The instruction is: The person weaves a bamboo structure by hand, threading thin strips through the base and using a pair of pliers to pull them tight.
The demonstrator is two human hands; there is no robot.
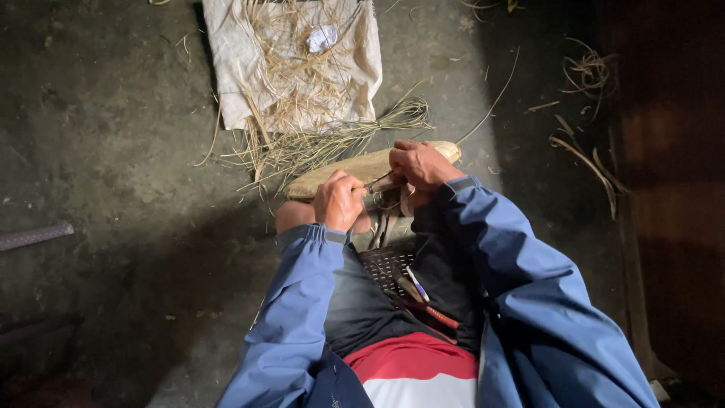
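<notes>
Sitting low over a rough, dark concrete floor (113,151), the person in a smooth blue jacket works at knee height. Their left hand (338,200) is curled into a fist around a short metal blade tool (373,198), fingers pressed together on its handle. Their right hand (420,165) rests on a pale, flat, elongated wooden block (355,170) that lies across the knees; its fingers are bent and close together, seemingly pinching a thin strip of cane (380,180) against the block, though the exact grip is too small to make out. In the lap sits a dark woven mat of crossed strips (384,264), with a few slim stick-like tools (423,298) lying on it. Beyond the knees, a bundle of dry, stringy straw fibres (332,140) fans out over a crumpled off-white cloth sack (234,68). Curled cane offcuts (589,75) lie well apart to the right.
</notes>
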